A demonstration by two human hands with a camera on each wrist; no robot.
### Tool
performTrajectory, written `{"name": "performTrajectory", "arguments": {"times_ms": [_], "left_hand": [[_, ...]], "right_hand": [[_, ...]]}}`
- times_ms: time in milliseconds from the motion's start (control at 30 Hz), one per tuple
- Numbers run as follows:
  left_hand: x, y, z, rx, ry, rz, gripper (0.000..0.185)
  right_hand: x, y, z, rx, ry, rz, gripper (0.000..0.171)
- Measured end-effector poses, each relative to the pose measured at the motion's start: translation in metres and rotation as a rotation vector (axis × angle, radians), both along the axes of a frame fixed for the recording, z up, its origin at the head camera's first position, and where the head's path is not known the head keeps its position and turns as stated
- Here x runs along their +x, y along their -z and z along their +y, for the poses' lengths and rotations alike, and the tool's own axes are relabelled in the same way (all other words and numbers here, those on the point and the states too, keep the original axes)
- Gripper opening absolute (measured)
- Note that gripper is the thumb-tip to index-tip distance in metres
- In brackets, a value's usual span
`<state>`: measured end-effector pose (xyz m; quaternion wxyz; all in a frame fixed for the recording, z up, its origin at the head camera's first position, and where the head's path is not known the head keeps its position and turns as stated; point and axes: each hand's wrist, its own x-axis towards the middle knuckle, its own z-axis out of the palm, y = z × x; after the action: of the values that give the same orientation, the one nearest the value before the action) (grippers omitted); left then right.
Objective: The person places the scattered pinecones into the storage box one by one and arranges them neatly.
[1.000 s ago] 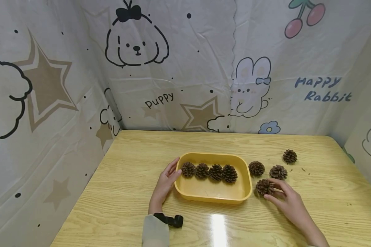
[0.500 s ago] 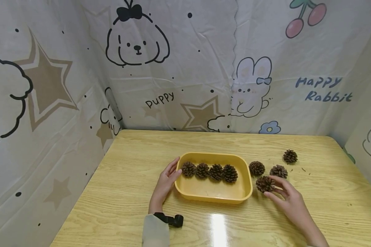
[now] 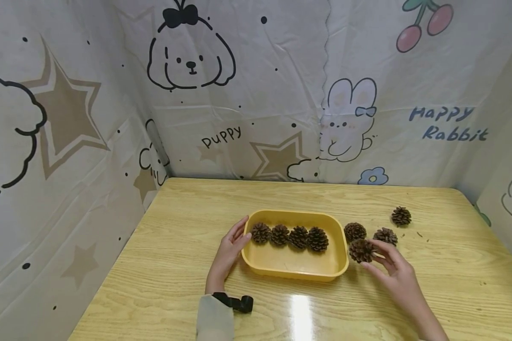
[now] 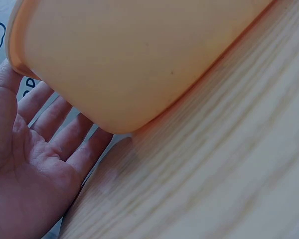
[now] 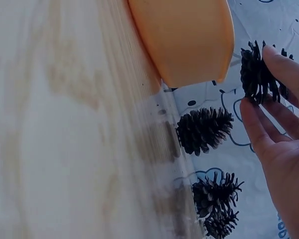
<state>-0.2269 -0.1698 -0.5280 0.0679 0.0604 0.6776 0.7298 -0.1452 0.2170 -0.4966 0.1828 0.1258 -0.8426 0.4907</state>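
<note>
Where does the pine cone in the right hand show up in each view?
Head: the held pine cone is right of centre, below mid-height, in the right hand.
Left wrist: not in it.
Right wrist: upper right, held by the fingers.
Shared landmark: the yellow tray, visible in all three views.

The cloth backdrop [image 3: 277, 94] reads "puppy" [image 3: 221, 137] and "Happy Rabbit" [image 3: 449, 123].
</note>
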Motion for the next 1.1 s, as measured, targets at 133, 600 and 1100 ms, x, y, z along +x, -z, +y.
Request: {"name": "performTrajectory", "arguments": {"times_ms": [133,600,1100], "left_hand": [[0.000,0.000,0.000,0.003,0.001,-0.002,0.056],[-0.001,0.001,0.000,-0.010,-0.005,0.008,0.055],[0.000,-0.002,0.000,-0.008,-0.006,0.013,0.055]], "right_hand": [[-0.002,-0.003,-0.007,-0.032,-0.040,0.041,0.064],[-0.012,-0.009,-0.035,-0.053,-0.168,0.102,0.067],[-0.024,-0.012,-0.066,0.013,-0.254,0.124,0.063]]}}
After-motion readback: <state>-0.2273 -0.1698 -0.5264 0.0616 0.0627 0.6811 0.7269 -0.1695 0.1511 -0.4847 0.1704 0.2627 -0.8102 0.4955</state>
